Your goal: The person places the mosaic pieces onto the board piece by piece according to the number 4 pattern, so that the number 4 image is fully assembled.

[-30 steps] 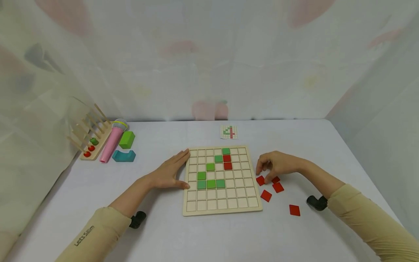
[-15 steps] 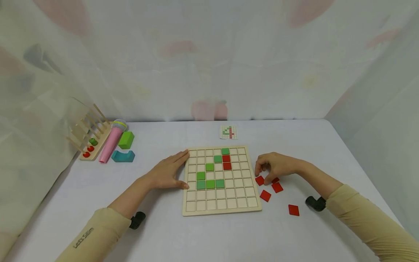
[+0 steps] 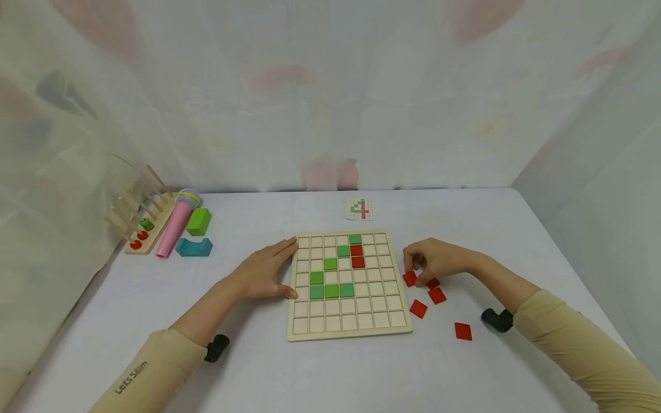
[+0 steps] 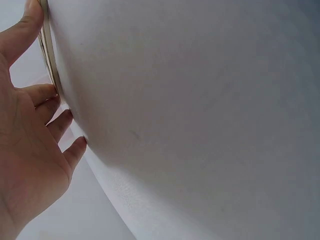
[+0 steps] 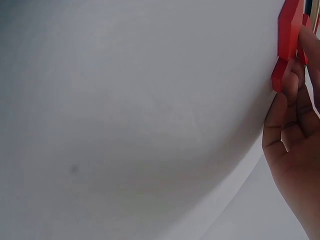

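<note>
A wooden grid board (image 3: 304,325) lies flat on the table, with green tiles (image 3: 331,291) and two red tiles (image 3: 357,256) set in some of its squares. Along its left edge rests my left hand (image 3: 263,272), fingers straight and thumb spread, touching the rim. In the left wrist view these fingertips meet the board's edge (image 4: 49,55). Right of the board, my right hand (image 3: 439,258) pinches a red square tile (image 3: 409,279) between thumb and forefinger, low over the table. Another red tile (image 3: 432,283) is partly hidden by the thumb; more red tiles (image 5: 288,35) show beside the fingers.
Loose red tiles (image 3: 418,308) lie nearer me, one (image 3: 463,331) farther right. A small card (image 3: 360,209) with a coloured grid pattern lies behind the board. At the back left are a peg rack (image 3: 160,223), a pink microphone (image 3: 175,226), a green block (image 3: 198,221) and a teal arch block (image 3: 194,247).
The red tile at my right fingertips has shifted slightly away from me, toward the back of the table. My left hand keeps its place on the board's edge.
</note>
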Tool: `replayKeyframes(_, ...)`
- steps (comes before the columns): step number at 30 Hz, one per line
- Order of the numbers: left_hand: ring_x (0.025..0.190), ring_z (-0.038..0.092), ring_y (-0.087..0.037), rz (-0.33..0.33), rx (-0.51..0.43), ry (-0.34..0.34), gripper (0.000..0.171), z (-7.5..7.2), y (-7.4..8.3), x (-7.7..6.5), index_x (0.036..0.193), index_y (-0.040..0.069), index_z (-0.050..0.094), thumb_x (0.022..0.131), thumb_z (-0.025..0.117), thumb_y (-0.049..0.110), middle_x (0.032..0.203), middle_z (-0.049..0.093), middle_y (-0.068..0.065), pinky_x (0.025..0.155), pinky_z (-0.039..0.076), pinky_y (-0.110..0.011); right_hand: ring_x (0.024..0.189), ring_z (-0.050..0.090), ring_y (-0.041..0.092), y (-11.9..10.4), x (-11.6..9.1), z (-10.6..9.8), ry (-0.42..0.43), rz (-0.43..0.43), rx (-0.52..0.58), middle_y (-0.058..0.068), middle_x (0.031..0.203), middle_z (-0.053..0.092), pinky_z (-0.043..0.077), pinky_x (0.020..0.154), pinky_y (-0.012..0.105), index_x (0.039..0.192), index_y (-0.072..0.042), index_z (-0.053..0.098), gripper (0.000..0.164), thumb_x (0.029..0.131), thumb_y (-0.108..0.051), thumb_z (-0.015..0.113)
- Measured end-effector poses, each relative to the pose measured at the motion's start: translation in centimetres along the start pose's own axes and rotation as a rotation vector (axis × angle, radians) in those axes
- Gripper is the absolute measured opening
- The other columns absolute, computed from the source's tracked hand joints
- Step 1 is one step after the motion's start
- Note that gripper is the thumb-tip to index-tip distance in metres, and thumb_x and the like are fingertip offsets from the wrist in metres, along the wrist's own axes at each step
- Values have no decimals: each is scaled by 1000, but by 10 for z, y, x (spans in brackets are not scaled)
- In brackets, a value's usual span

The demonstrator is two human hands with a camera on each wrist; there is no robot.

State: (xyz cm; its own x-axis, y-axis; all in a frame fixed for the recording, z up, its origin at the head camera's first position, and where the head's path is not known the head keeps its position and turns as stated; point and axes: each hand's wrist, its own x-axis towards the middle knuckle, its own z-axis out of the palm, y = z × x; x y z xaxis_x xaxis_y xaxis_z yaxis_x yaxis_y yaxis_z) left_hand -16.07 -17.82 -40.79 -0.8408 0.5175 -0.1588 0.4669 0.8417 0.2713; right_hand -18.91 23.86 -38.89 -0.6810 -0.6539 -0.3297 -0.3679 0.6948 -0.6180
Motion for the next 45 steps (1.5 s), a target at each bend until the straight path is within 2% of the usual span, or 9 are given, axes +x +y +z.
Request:
replayKeyframes(8, 153, 26, -36, -6, -12, 0, 115, 1, 0, 0, 157, 9, 24, 72, 77, 63, 168, 19, -7, 119, 31, -59, 76, 57, 13, 2, 5, -3, 33, 10, 17, -3, 80, 62, 51, 65, 24, 84, -16, 64, 14, 80, -10, 75)
replayKeyframes(16, 152, 27, -37, 4, -6, 11, 114, 2, 0, -1, 157, 7, 26, 72, 75, 66, 167, 21, -9, 118, 31, -60, 71, 61, 12, 1, 8, -11, 38, -6, 56, -1, 79, 69, 53, 66, 25, 86, -11, 66, 6, 86, -11, 72)
replayKeyframes(21, 152, 27, -37, 1, -4, 6, 114, 2, -1, -1, 157, 8, 24, 73, 75, 65, 167, 20, -8, 118, 32, -60, 74, 60, 13, -2, 14, -14, 74, -29, 46, -2, 81, 70, 52, 68, 24, 89, -13, 67, 6, 86, -11, 72)
replayKeyframes(29, 153, 26, -35, -4, -14, -1, 114, 2, 0, 0, 158, 10, 22, 73, 76, 63, 168, 18, -6, 119, 30, -59, 78, 62, 13, -13, 20, -17, 84, -71, 90, 1, 85, 71, 54, 73, 22, 95, -13, 70, 9, 87, -8, 70)
replayKeyframes(38, 153, 26, -36, -1, -14, -2, 114, 1, 0, -1, 158, 9, 23, 73, 76, 63, 168, 18, -7, 119, 30, -59, 78, 62, 14, -31, 36, -7, 115, -74, 160, 3, 85, 72, 52, 70, 21, 97, -12, 72, 10, 87, -10, 72)
replayKeyframes(45, 152, 26, -37, 6, -13, 3, 113, 1, -1, -2, 158, 9, 23, 74, 75, 64, 168, 19, -7, 119, 30, -59, 82, 63, 12, -47, 46, 4, 138, -66, 134, -1, 89, 73, 54, 73, 23, 96, -15, 75, 12, 85, -11, 75)
